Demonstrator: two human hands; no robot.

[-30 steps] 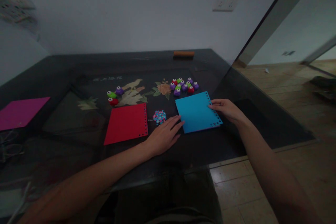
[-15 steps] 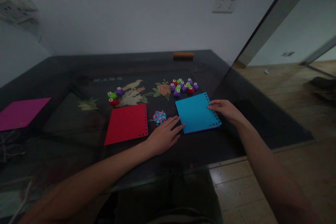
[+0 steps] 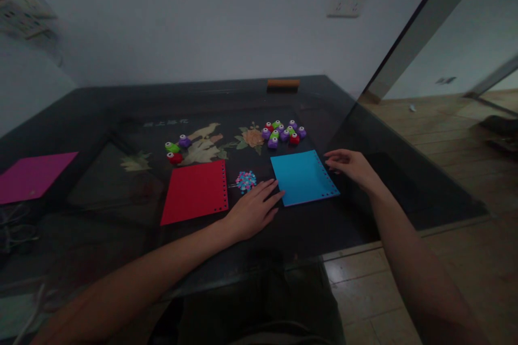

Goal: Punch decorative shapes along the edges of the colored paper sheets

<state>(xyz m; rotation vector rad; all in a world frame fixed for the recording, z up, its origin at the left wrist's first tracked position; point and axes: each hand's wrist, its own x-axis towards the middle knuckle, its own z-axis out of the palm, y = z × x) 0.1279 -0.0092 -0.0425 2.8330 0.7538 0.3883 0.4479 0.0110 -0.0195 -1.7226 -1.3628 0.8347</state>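
Observation:
A blue square sheet [image 3: 303, 179], with holes punched along its right and lower right edges, lies on the dark tabletop. Fingers outstretched, my left hand [image 3: 254, 209] rests flat with its fingertips on the sheet's left edge. My right hand [image 3: 350, 166] hovers just off the sheet's right edge, fingers curved and apart, holding nothing. Left of my left hand lies a red sheet [image 3: 196, 191] with similar holes on its right side. Between the two sheets sits a small pile of pink, blue and white dots [image 3: 245, 180].
Behind the blue sheet stands a cluster of several red, green and purple eye-topped pieces [image 3: 281, 133]. Three more such pieces [image 3: 174, 147] are behind the red sheet. A magenta sheet [image 3: 36, 175] lies far left, and a brown bar [image 3: 283, 83] near the wall.
My right hand has let go of the blue sheet's right edge and moved slightly away. The sheet's raised top right corner has settled down flat. My left hand has stayed put.

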